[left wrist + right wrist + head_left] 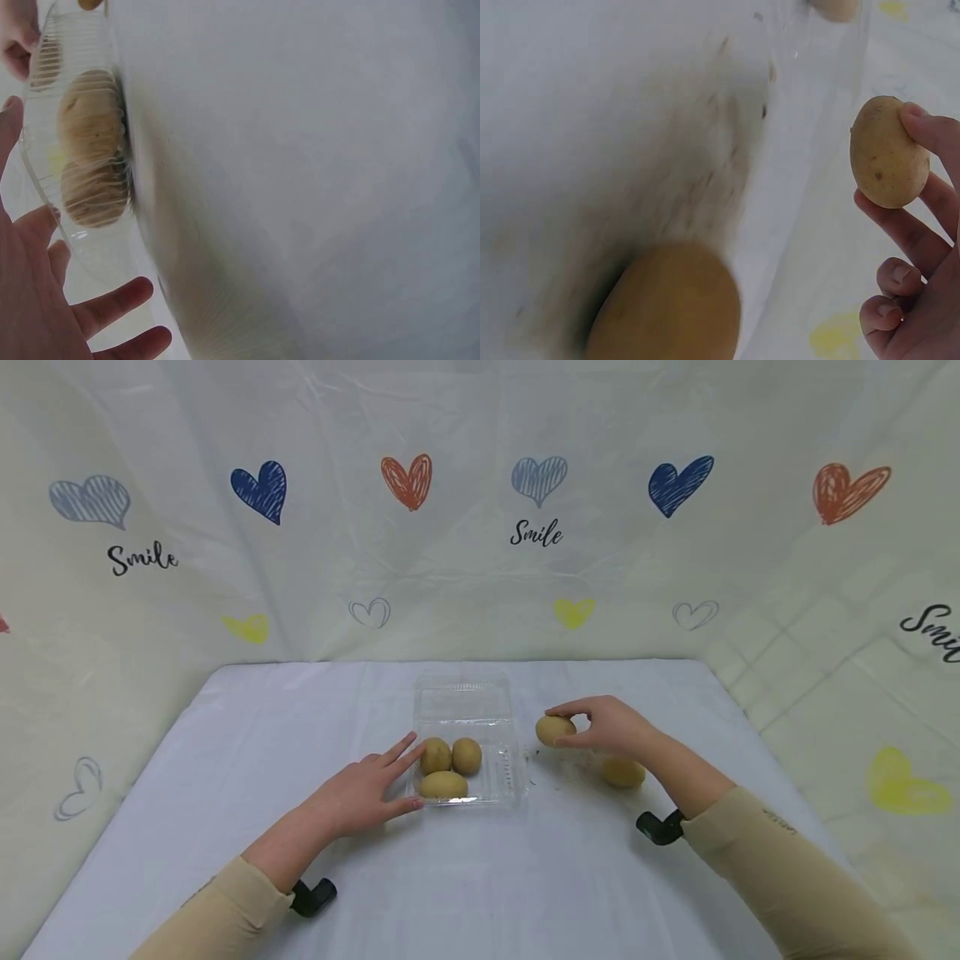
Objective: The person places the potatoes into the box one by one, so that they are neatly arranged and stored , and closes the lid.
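My right hand (611, 727) pinches a potato (889, 154) between thumb and fingers, raised above the cloth to the right of a clear plastic clamshell container (498, 789). Another potato (622, 772) lies on the cloth below that hand. Inside the container's base sit three potatoes: one long potato (444, 785) at the front and two rounder ones (436, 756) behind it. The container's lid (462, 700) is folded back, away from me. With fingers spread, my left hand (356, 797) rests at the container's left edge; its fingertips touch the rim.
A white cloth (480, 877) covers the table. Brown dirt specks (705, 165) mark the cloth beside the loose potato. A pale curtain printed with hearts (465, 560) hangs behind the table and at both sides.
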A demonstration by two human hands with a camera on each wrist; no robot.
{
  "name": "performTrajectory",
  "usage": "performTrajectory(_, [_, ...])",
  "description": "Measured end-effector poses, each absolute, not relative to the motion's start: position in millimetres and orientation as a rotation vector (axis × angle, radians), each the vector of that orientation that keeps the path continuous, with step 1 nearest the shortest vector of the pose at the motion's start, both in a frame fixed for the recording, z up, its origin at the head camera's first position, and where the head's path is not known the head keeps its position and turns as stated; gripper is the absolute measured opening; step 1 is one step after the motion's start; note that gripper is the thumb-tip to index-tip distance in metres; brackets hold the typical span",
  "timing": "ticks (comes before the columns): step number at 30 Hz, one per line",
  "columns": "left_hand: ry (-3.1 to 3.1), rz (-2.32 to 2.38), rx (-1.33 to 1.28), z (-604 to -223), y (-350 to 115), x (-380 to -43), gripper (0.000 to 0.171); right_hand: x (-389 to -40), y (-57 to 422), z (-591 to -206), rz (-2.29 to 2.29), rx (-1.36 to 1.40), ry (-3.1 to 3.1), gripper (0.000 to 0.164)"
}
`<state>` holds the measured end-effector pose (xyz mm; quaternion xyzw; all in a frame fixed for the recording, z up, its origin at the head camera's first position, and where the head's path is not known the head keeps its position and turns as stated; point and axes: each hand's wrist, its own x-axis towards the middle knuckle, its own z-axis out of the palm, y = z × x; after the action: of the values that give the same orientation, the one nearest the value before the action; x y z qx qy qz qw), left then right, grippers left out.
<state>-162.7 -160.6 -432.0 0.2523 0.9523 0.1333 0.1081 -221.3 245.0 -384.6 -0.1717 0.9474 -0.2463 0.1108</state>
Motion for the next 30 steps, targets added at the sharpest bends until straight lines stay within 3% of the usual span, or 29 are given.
performTrajectory(12, [2.807,0.379,0.767,-435,-161,-163,0.086,-219,195,-378,-0.676,-0.722,2.767,0.048])
performTrajectory(30, [2.828,0.388,0.779,-436,-162,-162,0.085,-214,144,-389,-0.159,-0.864,2.948,0.039])
